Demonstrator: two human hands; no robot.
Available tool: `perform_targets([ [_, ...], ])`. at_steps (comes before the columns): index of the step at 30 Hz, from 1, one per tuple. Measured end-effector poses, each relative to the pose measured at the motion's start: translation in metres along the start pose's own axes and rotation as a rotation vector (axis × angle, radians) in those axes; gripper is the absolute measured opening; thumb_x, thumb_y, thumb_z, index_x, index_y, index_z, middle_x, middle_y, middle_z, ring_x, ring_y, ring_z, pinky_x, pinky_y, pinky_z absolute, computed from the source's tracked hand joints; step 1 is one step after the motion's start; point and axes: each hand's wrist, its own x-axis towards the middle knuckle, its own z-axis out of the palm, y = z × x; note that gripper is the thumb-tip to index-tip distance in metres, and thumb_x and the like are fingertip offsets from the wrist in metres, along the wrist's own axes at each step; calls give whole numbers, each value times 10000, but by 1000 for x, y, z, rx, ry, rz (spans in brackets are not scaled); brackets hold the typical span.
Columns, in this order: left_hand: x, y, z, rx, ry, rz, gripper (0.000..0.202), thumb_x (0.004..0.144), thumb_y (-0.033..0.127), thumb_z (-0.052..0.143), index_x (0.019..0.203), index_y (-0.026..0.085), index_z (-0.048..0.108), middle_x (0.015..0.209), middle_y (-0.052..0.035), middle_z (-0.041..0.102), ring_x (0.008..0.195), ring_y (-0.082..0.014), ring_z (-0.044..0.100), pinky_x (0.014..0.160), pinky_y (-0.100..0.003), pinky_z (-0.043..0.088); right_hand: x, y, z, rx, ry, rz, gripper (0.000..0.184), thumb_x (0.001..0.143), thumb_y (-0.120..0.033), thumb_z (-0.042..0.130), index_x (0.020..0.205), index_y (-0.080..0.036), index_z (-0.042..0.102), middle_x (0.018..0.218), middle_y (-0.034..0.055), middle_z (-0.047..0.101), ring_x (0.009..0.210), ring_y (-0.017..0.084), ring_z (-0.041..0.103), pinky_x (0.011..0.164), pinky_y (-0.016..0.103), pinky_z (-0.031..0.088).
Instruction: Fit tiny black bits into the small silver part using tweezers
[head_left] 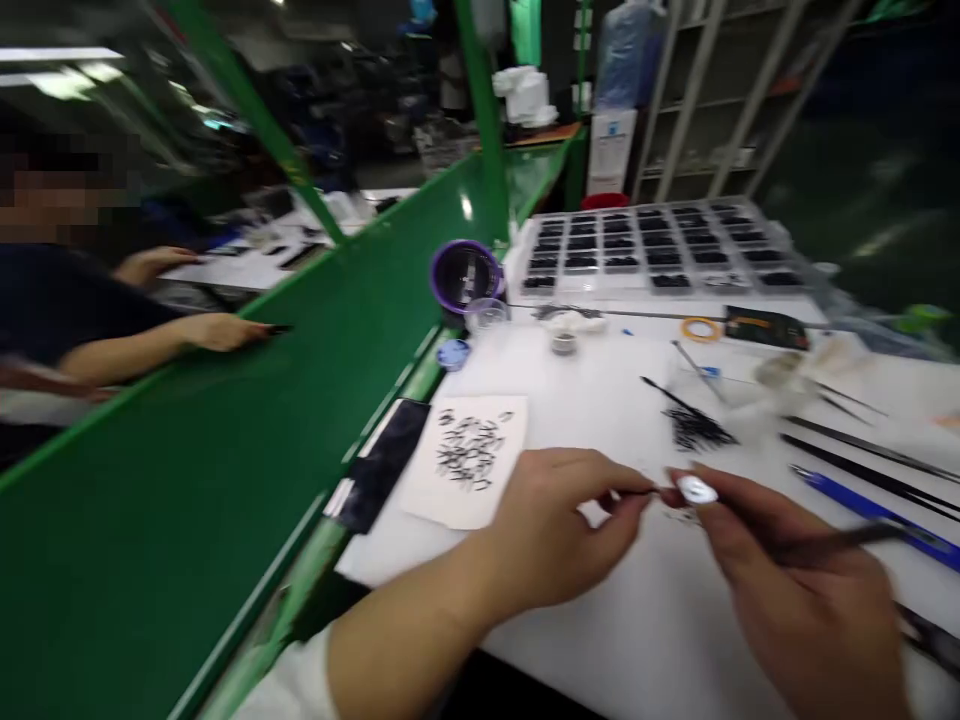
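Note:
My left hand [562, 520] is closed in a pinch over the white tabletop, with a small dark thin piece [646, 491] between thumb and forefinger. Close by on the right, my right hand [795, 580] is also closed, its fingertips meeting the same spot. A dark slender tool [862, 537] lies across its palm, blurred. A bright whitish spot shows at the right fingertips; I cannot tell what it is. Below them are tiny bits on the table. Left of my left hand lies a cream sheet [427, 490] with many small black curved pieces [466, 455].
A clear compartment tray [622, 280] of black parts stands at the back. Nearby are a purple-rimmed cup [459, 300], a pile of black pieces [697, 428], an orange tape ring [700, 329] and a blue pen-like tool [862, 505]. A green partition [225, 460] separates a co-worker [82, 300].

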Motion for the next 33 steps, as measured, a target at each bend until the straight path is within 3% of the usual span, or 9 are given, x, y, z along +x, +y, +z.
perform_targets([
  [5,6,-2,2,9,-10,38,122,801,42,681,864,134,730,726,-14,758,602,-79,672,609,-165,524,2,-15,14,198,-133,66,216,888,-271,705,1083,-350,754,1090,-11,781,1016,169,738,788,208,620],
  [13,5,-4,3,-7,-58,22,177,798,14,679,903,148,724,750,0,751,642,-69,664,642,-163,527,2,-18,9,234,-200,107,209,897,-262,704,1066,-373,756,1077,-33,784,984,141,744,758,170,614],
  [16,7,-3,0,-163,-121,-150,152,835,57,679,894,174,756,782,1,768,675,-76,677,649,-166,526,2,-18,10,255,-174,107,214,892,-247,712,1069,-360,752,1037,-27,793,895,125,758,742,167,614],
  [20,12,-8,-4,-687,-266,-561,97,863,156,709,864,225,777,799,21,763,716,-76,662,647,-156,532,1,-14,7,282,-125,65,257,900,-228,701,1114,-368,729,1012,-20,793,787,128,755,699,217,622],
  [22,12,-12,-4,-906,-316,-677,56,864,188,725,854,217,772,782,22,749,738,-75,652,661,-153,533,0,-12,5,250,-113,30,267,894,-232,709,1122,-370,723,995,-12,786,743,135,745,604,216,599],
  [26,10,-18,-2,-1077,-368,-752,53,864,231,745,861,179,756,750,10,718,709,-62,621,663,-147,512,-1,-11,2,168,-118,-24,286,885,-225,711,1131,-371,708,973,-3,774,781,159,731,436,186,475],
  [28,9,-18,-2,-1139,-382,-766,80,867,245,745,858,166,745,738,6,702,681,-55,604,650,-144,497,0,-13,2,126,-134,-43,281,884,-210,700,1122,-360,699,970,-8,762,678,130,684,399,197,414],
  [30,9,-18,-2,-1210,-395,-770,102,867,262,745,853,162,736,728,2,683,665,-54,593,633,-145,486,3,-15,0,88,-152,-81,257,880,-182,682,1089,-331,688,943,-15,736,572,94,593,395,213,378],
  [33,10,-18,-3,-1263,-413,-743,110,863,278,748,843,171,733,715,-1,661,651,-57,577,615,-153,472,11,-17,-4,14,-275,-186,235,854,-121,658,1023,-284,657,898,-15,688,653,108,578,497,233,437],
])
